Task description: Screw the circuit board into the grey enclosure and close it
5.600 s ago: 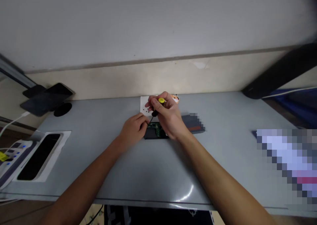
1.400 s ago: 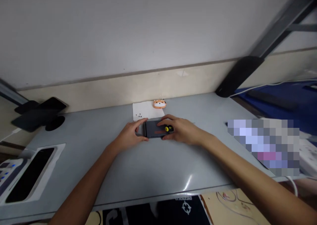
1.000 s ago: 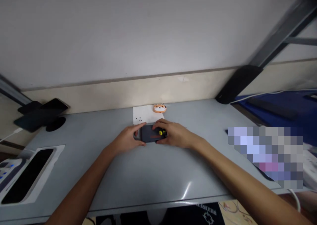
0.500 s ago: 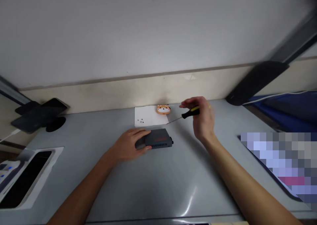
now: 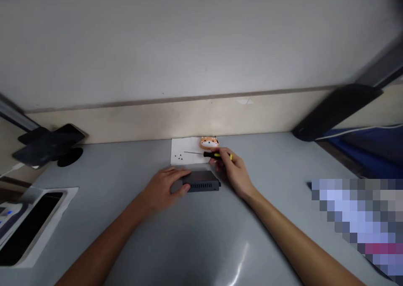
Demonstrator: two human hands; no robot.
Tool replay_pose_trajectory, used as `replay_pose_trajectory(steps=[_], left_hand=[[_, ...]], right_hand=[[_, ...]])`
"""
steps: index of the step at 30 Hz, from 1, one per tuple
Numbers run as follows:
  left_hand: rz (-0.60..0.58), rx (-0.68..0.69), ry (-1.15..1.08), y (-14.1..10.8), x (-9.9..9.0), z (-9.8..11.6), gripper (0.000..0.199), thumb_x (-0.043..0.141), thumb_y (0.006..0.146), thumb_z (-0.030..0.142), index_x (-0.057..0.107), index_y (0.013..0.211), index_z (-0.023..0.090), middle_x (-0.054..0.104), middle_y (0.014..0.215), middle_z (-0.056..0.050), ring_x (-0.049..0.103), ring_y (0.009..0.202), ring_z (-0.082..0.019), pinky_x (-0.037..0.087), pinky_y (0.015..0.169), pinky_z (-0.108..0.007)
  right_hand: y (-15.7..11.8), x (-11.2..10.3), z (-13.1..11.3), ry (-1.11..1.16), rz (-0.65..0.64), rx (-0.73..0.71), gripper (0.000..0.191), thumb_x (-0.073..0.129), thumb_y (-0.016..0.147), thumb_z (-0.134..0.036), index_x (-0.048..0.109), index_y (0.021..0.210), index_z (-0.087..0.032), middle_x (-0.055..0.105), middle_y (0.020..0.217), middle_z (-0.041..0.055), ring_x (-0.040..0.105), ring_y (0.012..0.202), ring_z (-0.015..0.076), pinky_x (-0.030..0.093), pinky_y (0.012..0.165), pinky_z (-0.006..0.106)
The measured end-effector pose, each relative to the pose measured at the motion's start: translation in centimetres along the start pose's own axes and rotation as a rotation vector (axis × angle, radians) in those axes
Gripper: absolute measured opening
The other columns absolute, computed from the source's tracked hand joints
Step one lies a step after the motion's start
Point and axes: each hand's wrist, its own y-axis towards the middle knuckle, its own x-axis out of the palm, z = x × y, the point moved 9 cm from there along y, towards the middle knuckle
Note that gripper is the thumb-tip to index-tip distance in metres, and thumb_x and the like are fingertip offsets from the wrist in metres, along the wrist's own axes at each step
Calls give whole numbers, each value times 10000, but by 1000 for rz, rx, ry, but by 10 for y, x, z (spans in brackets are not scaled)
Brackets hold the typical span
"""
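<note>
A dark grey box (image 5: 203, 182) with a row of slots along its near side rests on the table, its left end gripped between the thumb and fingers of my left hand (image 5: 163, 187). My right hand (image 5: 232, 168) is closed on a black and yellow screwdriver (image 5: 212, 155), behind and to the right of the box. The thin shaft points left over a white paper (image 5: 192, 145). Several tiny dark screws (image 5: 178, 156) lie on the paper's left part, just left of the screwdriver's tip. An orange and white animal-face case (image 5: 209, 143) sits at the paper's right end.
A phone (image 5: 33, 225) lies on a white sheet at the left, with a dark stand (image 5: 71, 156) behind it. A long black object (image 5: 336, 111) leans at the back right. A pixelated area covers the right edge. The wall (image 5: 141, 120) borders the grey table (image 5: 189, 244).
My right hand has moved left and closer to the box, bringing the screwdriver's shaft over the paper near the screws. My left hand still holds the box, now seen more from its near side.
</note>
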Motion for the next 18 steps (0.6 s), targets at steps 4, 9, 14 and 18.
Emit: replay_pose_trajectory(steps=[4, 9, 14, 18], left_hand=[[21, -42, -59, 1, 0, -4, 343, 521, 1025, 367, 661, 1318, 258, 740, 1229, -49, 688, 1129, -232, 533, 1035, -434], [55, -148, -178, 1, 1, -13, 341, 461, 1048, 387, 712, 1226, 240, 739, 1175, -45, 689, 1087, -219, 536, 992, -386], [84, -252, -337, 0, 4, -20, 397, 437, 1057, 465, 713, 1208, 224, 736, 1206, -49, 675, 1124, -231, 522, 1005, -383], [93, -289, -423, 2, 6, -23, 401, 445, 1050, 480, 691, 1241, 228, 728, 1236, -45, 668, 1149, -232, 519, 1010, -375]], right_hand=[[-2, 7, 5, -119, -100, -24, 456, 513, 977, -606, 683, 1177, -233, 749, 945, 52, 573, 698, 182, 425, 627, 313], [0, 14, 13, -133, -171, -55, 433, 538, 980, -577, 685, 1196, -232, 762, 973, 59, 654, 854, 209, 476, 755, 339], [-3, 17, 5, -143, -183, -75, 413, 540, 984, -565, 685, 1183, -233, 762, 1020, 59, 673, 968, 224, 483, 862, 352], [-2, 12, 2, -137, -138, -27, 433, 533, 973, -592, 700, 1136, -227, 761, 1003, 61, 661, 853, 211, 480, 747, 326]])
